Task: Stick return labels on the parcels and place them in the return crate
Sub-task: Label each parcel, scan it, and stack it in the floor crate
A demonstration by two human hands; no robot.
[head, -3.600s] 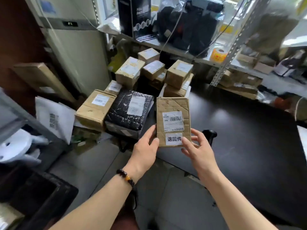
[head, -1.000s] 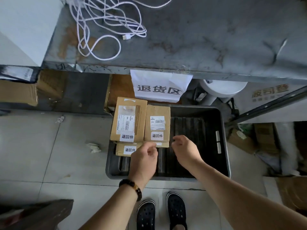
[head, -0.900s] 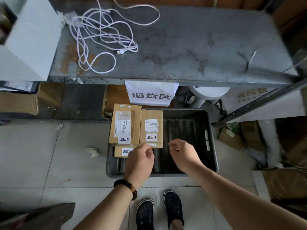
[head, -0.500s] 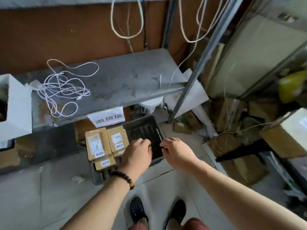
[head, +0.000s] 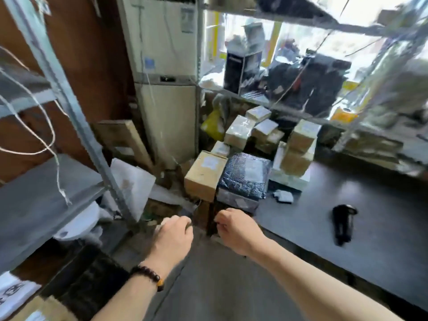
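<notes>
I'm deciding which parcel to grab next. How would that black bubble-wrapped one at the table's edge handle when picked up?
The black bubble-wrapped parcel looks flat and padded, so probably fairly light and slightly squashy. Its glossy wrap may be slippery. It lies on another package, so lifting rather than dragging seems safer.

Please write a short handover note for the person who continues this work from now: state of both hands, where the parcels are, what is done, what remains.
Left hand: loosely curled, holds nothing.
Right hand: loosely curled, holds nothing.
Parcels: a pile waits at the end of the black table; nearest are a brown cardboard box and, touching its right side, a black bubble-wrap parcel; smaller brown boxes are stacked behind.
Return crate: not in view now.
Done: the picture is too blurred to show any return label on this pile.
Left: probably label the nearest parcels, then carry them to the crate.
</notes>
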